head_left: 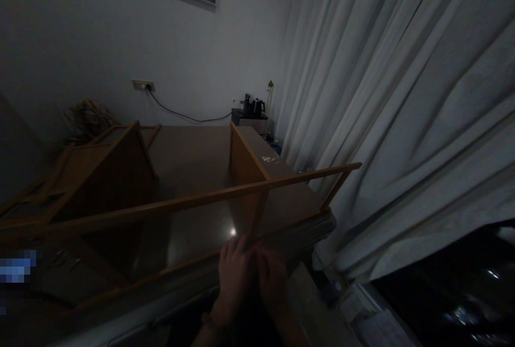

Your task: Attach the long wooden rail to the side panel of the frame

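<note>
A large wooden shelf frame (193, 200) with upright dividers lies across the surface before me. At the foot of a short wooden post (260, 210), where it meets the lower rail (189, 263), both my hands work close together. My left hand (232, 266) has its fingers curled against the lower rail beside the post. My right hand (271, 277) is closed in a pinch just right of it. Dim light hides what, if anything, lies between those fingertips. Small pale pieces (270, 159) are scattered on the brown panel (251, 138) beyond the divider.
White curtains (362, 95) hang along the right. A small cabinet (253, 123) with a black kettle (258, 106) stands at the back, its cord running to a wall socket (142, 85). Boxes (358, 304) sit low at right. A bundle of dry strands (90, 119) lies back left.
</note>
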### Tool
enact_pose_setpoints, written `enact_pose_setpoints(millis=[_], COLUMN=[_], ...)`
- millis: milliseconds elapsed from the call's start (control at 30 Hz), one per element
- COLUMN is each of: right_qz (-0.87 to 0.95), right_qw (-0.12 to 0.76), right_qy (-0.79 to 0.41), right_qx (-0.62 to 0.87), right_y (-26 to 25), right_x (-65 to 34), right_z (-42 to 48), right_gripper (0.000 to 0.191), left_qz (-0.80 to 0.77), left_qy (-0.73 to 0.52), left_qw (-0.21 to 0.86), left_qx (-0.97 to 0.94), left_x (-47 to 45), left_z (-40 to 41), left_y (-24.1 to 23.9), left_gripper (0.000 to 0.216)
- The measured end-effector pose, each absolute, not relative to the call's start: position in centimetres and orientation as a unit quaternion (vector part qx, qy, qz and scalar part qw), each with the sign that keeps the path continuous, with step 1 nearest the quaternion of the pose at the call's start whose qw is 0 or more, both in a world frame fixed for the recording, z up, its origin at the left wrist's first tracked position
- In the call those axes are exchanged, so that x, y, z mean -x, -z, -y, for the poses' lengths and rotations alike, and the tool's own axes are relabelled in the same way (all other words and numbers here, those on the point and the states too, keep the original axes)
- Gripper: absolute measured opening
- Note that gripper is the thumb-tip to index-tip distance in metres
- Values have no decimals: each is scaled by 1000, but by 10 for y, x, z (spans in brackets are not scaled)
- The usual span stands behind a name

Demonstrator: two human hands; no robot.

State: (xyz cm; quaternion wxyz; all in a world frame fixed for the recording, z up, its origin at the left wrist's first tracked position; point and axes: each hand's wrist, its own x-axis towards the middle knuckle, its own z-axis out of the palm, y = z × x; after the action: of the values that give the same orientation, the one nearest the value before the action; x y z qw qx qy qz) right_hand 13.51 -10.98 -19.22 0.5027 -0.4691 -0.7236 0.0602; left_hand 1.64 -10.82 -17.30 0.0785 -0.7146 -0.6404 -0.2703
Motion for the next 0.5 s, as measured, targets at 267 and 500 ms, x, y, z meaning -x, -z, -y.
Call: enact_pose_setpoints(millis=[267,500], right_qz=[589,537], right_qw=[563,573], right_qy=[-215,-303], right_qx=[538,539], right_y=[199,201], right_x=[-124,-125], right_z=[116,117], right_gripper=[28,38], left_qz=[638,631], left_qy=[279,281], left_qw=[81,90], left_qx=[714,718], left_x=[-17,-16], left_z=[107,107], left_y=[171,171], left_gripper=[31,33])
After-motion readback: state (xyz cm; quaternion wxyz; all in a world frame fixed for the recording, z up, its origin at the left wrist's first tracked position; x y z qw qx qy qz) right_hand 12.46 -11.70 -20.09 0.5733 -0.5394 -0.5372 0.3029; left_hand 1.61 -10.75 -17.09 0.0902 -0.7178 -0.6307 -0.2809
